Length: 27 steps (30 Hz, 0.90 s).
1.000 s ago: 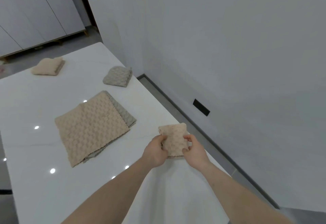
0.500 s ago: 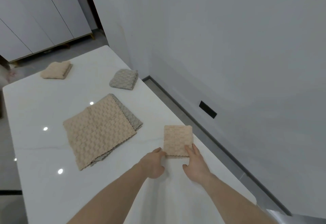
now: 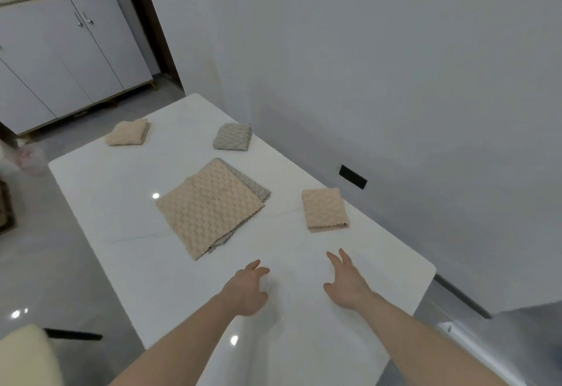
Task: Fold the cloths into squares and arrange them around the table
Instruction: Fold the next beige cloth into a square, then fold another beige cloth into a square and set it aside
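Both hands, left [image 3: 246,289] and right [image 3: 346,285], hover over the counter [image 3: 127,233], each grip wide and empty. Beyond, the beige square [image 3: 324,209] sits near the edge; lifting the stacked cloths [image 3: 209,207] carelessly could drag both.

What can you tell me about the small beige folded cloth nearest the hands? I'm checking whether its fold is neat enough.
The small beige folded cloth is a squarish packet of soft, bumpy waffle-like fabric. It lies flat on the white table near the wall-side edge, slightly rotated. Layered scalloped edges show along its near side, roughly aligned. Nothing touches it but the table; both hands hover short of it.
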{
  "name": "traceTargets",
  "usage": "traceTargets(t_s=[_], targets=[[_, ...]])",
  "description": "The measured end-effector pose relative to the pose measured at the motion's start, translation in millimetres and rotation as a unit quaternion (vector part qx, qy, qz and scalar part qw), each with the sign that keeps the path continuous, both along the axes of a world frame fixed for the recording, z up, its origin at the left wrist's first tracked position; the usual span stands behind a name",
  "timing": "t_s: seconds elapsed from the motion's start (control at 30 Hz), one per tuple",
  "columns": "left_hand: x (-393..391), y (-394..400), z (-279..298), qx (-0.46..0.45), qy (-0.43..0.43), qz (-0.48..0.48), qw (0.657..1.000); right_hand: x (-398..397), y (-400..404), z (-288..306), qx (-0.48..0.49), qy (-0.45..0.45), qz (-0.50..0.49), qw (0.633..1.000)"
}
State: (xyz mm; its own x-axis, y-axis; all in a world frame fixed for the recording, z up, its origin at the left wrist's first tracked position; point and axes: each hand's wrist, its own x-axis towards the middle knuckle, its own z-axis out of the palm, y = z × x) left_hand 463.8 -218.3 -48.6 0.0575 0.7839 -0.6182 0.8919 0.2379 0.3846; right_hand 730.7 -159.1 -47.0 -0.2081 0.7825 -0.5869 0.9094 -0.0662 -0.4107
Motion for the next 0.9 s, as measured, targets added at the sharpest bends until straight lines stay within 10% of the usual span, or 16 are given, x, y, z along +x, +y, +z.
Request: traceTargets(t_s=[0.9], targets=[[-101, -126, 33, 0.074, 0.1, -0.078, 0.989, -36, -179, 44, 0.029, -0.048, -0.009, 0.998]])
